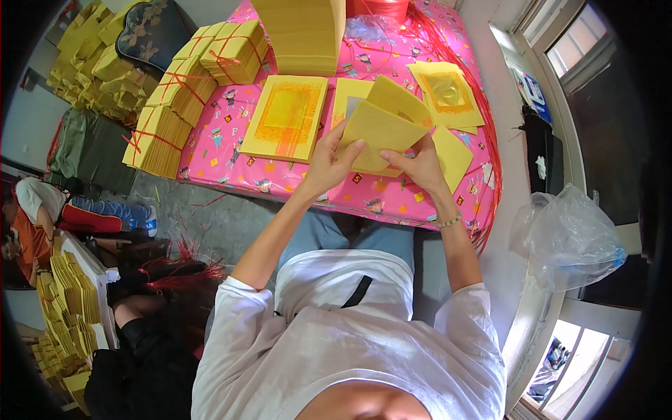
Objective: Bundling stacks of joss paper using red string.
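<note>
Several yellow paper sheets [381, 134] are raised over the near side of the table, bent and fanned apart at the top. My left hand [329, 161] grips their left edge, thumb on the near face. On the right edge, my right hand [420, 166] pinches them, thumb in front and fingers partly hidden behind. Under them lies another yellow stack [348, 91], mostly covered. To the left sits a yellow paper stack with an orange printed patch [290, 115]. Beyond my right hand are sheets with a shiny gold square [448, 91] and a plain yellow sheet [453, 157].
A pink patterned cloth [224, 164] covers the table. Yellow bundles tied with red string [164, 136] line its left side; red strands [498, 175] hang along its right. A tall yellow stack [297, 35] stands behind. At right hangs a clear plastic bag [570, 238]. Other people work at lower left.
</note>
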Demonstrator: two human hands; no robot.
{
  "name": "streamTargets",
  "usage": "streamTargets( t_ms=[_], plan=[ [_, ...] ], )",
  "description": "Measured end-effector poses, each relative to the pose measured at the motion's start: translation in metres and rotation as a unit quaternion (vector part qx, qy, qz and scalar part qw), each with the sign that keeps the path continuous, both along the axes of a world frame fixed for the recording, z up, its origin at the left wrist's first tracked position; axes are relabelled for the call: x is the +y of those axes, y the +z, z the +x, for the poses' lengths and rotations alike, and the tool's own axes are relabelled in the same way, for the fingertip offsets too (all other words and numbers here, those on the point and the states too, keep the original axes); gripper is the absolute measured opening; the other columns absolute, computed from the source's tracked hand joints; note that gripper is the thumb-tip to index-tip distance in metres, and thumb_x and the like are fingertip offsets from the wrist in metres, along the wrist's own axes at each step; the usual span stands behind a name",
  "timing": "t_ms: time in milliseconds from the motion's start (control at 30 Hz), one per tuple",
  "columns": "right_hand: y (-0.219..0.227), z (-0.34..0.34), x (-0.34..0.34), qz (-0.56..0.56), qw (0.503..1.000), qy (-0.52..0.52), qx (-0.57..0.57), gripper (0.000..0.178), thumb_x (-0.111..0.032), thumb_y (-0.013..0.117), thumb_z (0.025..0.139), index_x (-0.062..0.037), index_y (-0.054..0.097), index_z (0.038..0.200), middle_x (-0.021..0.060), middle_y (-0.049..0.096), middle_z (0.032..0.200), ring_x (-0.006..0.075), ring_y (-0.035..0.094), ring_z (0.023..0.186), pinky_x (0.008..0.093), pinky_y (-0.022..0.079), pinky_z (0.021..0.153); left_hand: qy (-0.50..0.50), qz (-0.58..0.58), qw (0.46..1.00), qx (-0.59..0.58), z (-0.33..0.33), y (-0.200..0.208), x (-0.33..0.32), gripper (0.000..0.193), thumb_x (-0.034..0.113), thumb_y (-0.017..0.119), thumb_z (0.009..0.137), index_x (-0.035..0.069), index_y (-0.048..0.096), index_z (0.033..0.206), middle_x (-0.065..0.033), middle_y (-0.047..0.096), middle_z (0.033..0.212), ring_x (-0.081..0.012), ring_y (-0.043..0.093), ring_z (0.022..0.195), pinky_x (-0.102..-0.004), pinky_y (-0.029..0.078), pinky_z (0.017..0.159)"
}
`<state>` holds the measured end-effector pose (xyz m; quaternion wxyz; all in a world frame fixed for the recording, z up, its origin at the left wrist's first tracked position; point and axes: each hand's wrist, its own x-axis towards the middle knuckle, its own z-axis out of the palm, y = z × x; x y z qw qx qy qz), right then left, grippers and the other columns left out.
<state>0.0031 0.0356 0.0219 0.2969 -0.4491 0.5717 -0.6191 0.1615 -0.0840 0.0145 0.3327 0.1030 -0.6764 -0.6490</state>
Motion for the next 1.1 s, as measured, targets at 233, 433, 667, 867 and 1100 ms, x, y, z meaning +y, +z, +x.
streamTargets(
  t_ms=[233, 433, 667, 867, 1100],
  plan=[
    [0.001, 0.005, -0.001, 0.009, 1.000, -0.010, -0.016, 0.052, -0.005, 0.074, 0.076, 0.0010, 0.050, 0.121, 0.0082, 0.062, 0.111, 0.0155, 0.057, 0.105, 0.0287, 0.047, 0.089, 0.114, -0.104, 0.984, 0.084, -0.024, -0.010, -0.009, 0.050, 0.007, 0.059, 0.087, 0.000, 0.038, 0.132, -0.0112, 0.054, 0.120, -0.0160, 0.049, 0.114, -0.0309, 0.037, 0.097],
    [-0.009, 0.000, -0.002, -0.021, 0.998, -0.059, 0.010, 0.053, -0.002, 0.072, 0.077, 0.0010, 0.047, 0.124, 0.0106, 0.059, 0.116, 0.0152, 0.057, 0.106, 0.0296, 0.048, 0.089, 0.015, -0.037, 0.999, 0.002, -0.031, -0.019, -0.015, 0.038, 0.007, 0.061, 0.086, -0.001, 0.049, 0.122, -0.0088, 0.060, 0.110, -0.0130, 0.055, 0.103, -0.0279, 0.043, 0.090],
    [0.011, -0.011, -0.001, -0.030, 0.996, -0.068, -0.042, 0.052, -0.005, 0.070, 0.080, 0.0030, 0.044, 0.124, 0.0104, 0.060, 0.110, 0.0165, 0.061, 0.097, 0.0285, 0.051, 0.082, -0.050, 0.055, 0.997, -0.025, -0.041, 0.009, -0.016, 0.037, 0.009, 0.061, 0.087, -0.001, 0.051, 0.121, -0.0072, 0.062, 0.108, -0.0121, 0.058, 0.098, -0.0271, 0.047, 0.085],
    [0.011, -0.027, 0.012, 0.072, 0.987, -0.044, -0.137, 0.045, -0.013, 0.070, 0.083, 0.0031, 0.050, 0.120, 0.0105, 0.062, 0.108, 0.0155, 0.062, 0.096, 0.0269, 0.051, 0.082, -0.091, 0.243, 0.950, -0.176, -0.048, 0.030, -0.006, 0.033, 0.015, 0.050, 0.095, -0.002, 0.048, 0.123, -0.0112, 0.060, 0.113, -0.0174, 0.060, 0.099, -0.0305, 0.049, 0.084],
    [0.012, -0.035, 0.026, 0.115, 0.966, -0.007, -0.233, 0.048, -0.017, 0.066, 0.087, 0.0038, 0.046, 0.126, 0.0112, 0.059, 0.116, 0.0158, 0.059, 0.103, 0.0279, 0.049, 0.088, -0.136, 0.276, 0.929, -0.204, -0.052, 0.033, -0.002, 0.038, 0.016, 0.051, 0.095, 0.000, 0.045, 0.129, -0.0100, 0.059, 0.116, -0.0171, 0.060, 0.103, -0.0311, 0.050, 0.087]
  ],
)
